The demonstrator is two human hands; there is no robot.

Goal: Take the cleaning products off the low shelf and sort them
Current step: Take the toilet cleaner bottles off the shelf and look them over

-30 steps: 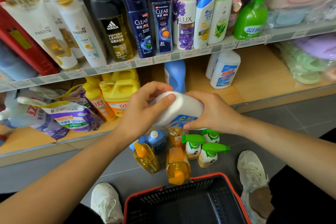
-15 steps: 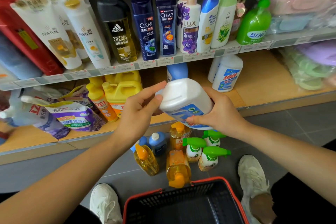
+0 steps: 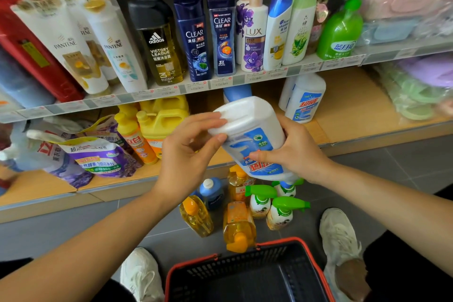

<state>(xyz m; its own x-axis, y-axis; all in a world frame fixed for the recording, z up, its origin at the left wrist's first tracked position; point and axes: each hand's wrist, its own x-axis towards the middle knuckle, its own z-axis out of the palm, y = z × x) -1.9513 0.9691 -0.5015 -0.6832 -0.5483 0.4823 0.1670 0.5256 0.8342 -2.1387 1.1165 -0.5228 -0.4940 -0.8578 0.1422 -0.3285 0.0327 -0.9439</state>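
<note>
A white cleaner bottle (image 3: 255,130) with a blue label is held upside down in front of the low shelf (image 3: 355,115), its base towards me. My right hand (image 3: 294,152) grips its side and label. My left hand (image 3: 188,152) pinches the edge of its base with fingers and thumb. On the floor below stand several sorted products: orange soap bottles (image 3: 239,228), green-capped spray bottles (image 3: 284,211) and a blue bottle (image 3: 212,192). Two more white bottles (image 3: 304,98), a blue bottle (image 3: 236,92), yellow jugs (image 3: 164,120) and refill pouches (image 3: 98,157) remain on the low shelf.
A black basket with a red rim (image 3: 250,274) sits on the floor between my white shoes (image 3: 339,235). The upper shelf (image 3: 220,83) carries shampoo and body wash bottles. Packaged soft goods (image 3: 416,91) fill the shelves at the right.
Both hands have lifted the white bottle and turned it base up towards me, with the label now facing me. My left fingers shifted onto the base edge.
</note>
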